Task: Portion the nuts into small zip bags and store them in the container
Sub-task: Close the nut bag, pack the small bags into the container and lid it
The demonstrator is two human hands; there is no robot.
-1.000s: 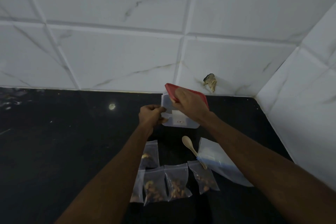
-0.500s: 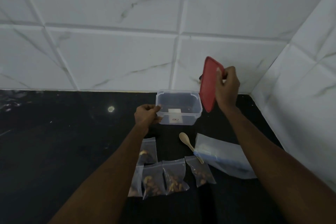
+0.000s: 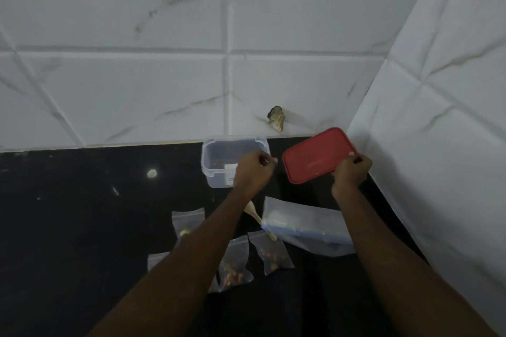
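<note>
The clear container (image 3: 219, 172) sits open on the black counter (image 3: 82, 213) by the wall, the right hand (image 3: 351, 174) gripping the red lid (image 3: 315, 157) beside it, the left hand (image 3: 253, 172) curled at its rim, grasping or not I cannot tell, and the small zip bags (image 3: 269, 254) nearer.

Left hand (image 3: 253, 171) curled, right hand (image 3: 351, 174) gripping

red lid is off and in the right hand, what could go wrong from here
1. The right hand holds the red lid by one edge only, close to the side wall; it could slip or knock against it.
2. The left forearm crosses above the small zip bags and spoon; pulling back low might sweep them across the counter.
</note>
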